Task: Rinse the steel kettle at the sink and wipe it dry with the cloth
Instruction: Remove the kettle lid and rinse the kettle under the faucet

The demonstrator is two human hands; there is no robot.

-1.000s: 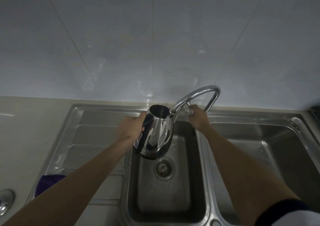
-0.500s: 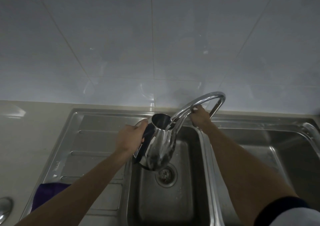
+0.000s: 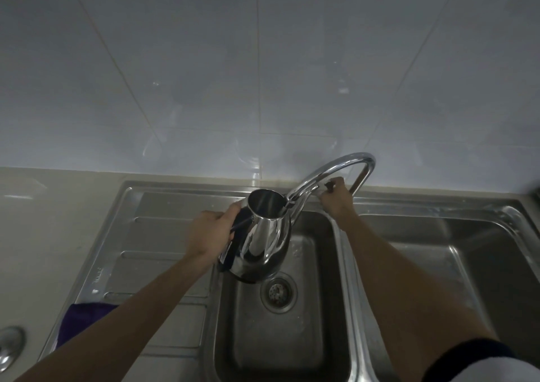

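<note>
1. Your left hand [image 3: 210,235] grips the dark handle of the steel kettle [image 3: 264,241], fingers curled round it, and holds the kettle up over the small middle basin of the sink [image 3: 280,337]. The kettle hangs clear of the basin floor and leans a little; its open mouth faces up, right under the tip of the tap spout [image 3: 327,177].

2. Your right hand [image 3: 334,196] is up behind the spout with its fingers bent at a small dark part there, which looks like the tap lever [image 3: 329,185]. You seem to pinch or press it, but the hold itself is too small to make out for sure.

3. No stream of water shows between the spout and the kettle mouth, and you cannot tell whether there is water inside the kettle. Judged from that, the rinse is at its start: the kettle is in place and the tap is being worked, nothing more.

4. The purple cloth [image 3: 79,317] lies on the draining board at the lower left, well apart from the kettle, part hidden by your left forearm. Neither hand touches it, so the wiping step is not yet begun.

5. What is left, as far as this shows: get water into and over the kettle, tip it out into the basin, shut off the tap, then take the cloth and dry the steel.

6. A round metal piece [image 3: 10,348], perhaps the kettle's lid, sits on the table at the far left edge.
</note>
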